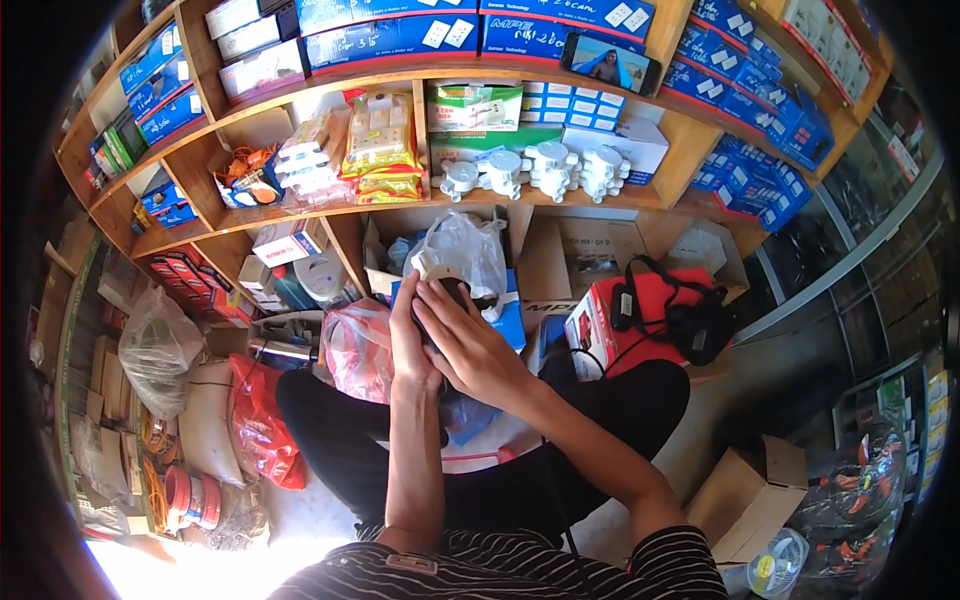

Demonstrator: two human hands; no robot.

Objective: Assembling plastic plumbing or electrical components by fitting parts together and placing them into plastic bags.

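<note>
Left hand (405, 340) and right hand (468, 345) clasped a cream-ended object (439, 271), rounded tip forward of both, long axis unclear.

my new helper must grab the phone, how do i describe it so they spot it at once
Face the wooden shelving and find its highest visible row, with the long blue boxes. Right of centre, a phone stands before them on its long side. Its dark frame and lit screen set it apart from those printed boxes.
</note>
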